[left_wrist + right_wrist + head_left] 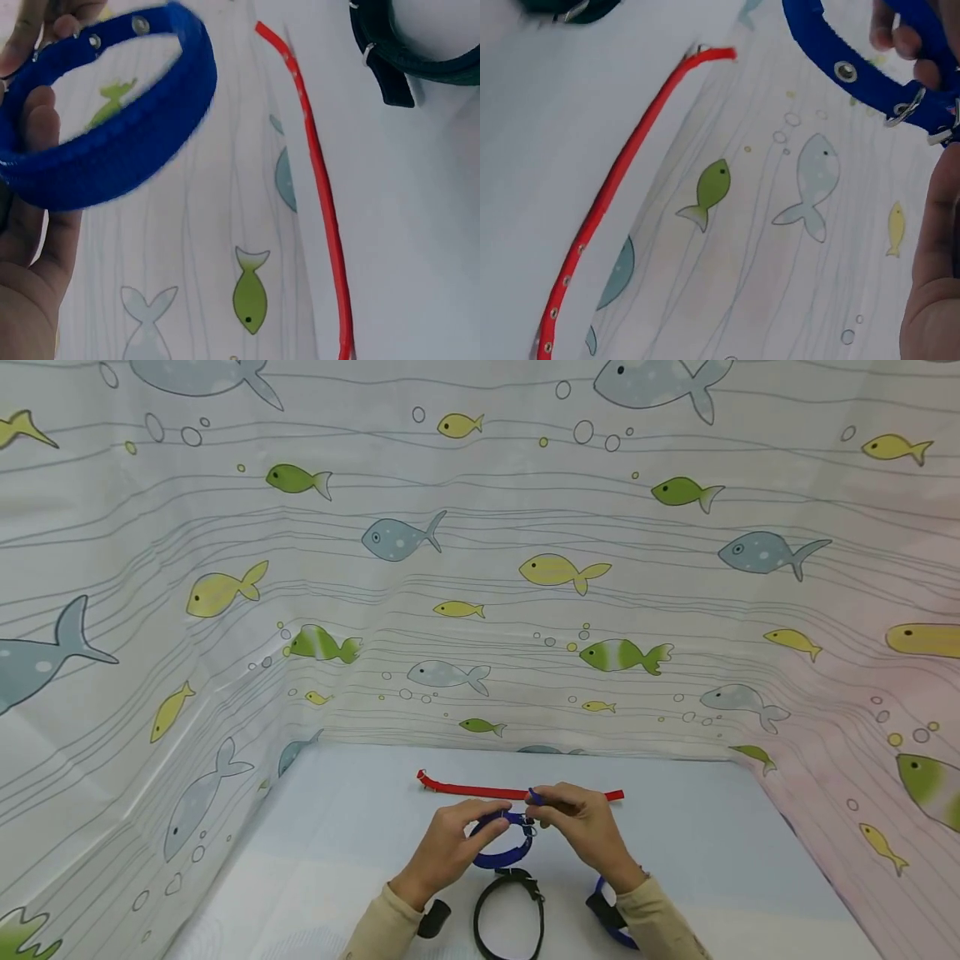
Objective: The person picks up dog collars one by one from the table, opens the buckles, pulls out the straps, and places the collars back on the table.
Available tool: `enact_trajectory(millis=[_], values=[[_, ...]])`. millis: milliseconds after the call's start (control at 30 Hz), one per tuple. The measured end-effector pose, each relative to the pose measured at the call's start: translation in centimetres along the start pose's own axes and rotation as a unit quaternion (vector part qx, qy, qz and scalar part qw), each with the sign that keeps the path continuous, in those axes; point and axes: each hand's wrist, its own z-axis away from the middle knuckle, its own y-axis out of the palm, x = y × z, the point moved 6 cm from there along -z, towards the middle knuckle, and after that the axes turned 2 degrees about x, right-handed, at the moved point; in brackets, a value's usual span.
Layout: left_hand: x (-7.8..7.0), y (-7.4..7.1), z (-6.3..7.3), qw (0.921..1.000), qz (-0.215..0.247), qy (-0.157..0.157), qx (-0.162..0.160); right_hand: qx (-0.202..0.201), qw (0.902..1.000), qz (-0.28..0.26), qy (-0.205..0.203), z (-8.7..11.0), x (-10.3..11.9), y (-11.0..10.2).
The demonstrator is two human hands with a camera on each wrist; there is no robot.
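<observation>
A blue collar (501,862) with metal eyelets is raised above the table between the two hands, bent into a loop. My left hand (452,842) grips the band at its left side, with fingers around the wide padded part in the left wrist view. At the buckle end, my right hand (587,828) pinches the strap's blue tip, which pokes up above the fingers. A metal buckle and ring (907,111) show beside the right thumb in the right wrist view. The right fingers partly cover the buckle.
A red collar (480,791) lies stretched out behind the hands on the white table (337,793). Nearer, a dark buckled collar (477,914) forms a loop. Another blue loop (626,938) lies partly behind the right sleeve, overlapped by a black piece. Fish-patterned sheeting (510,693) surrounds the table.
</observation>
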Motion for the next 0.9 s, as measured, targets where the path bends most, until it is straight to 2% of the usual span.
enact_trajectory(millis=[233,433,700,900], values=[[0.2,-0.1,-0.1,0.9994,0.004,-0.032,0.012,0.014,0.9966,-0.012,0.081,-0.5,0.9,0.0],[0.2,0.1,-0.1,0.9986,-0.005,-0.047,0.022,0.010,0.9964,-0.044,0.071,-0.4,0.0,0.1],[0.6,0.3,0.0,0.9973,0.003,-0.071,0.021,-0.001,0.9952,-0.071,0.067,-0.3,-0.4,0.1],[0.3,0.3,-0.3,0.9967,-0.059,-0.052,0.018,0.008,0.9948,-0.072,0.071,-0.2,-0.4,0.4]])
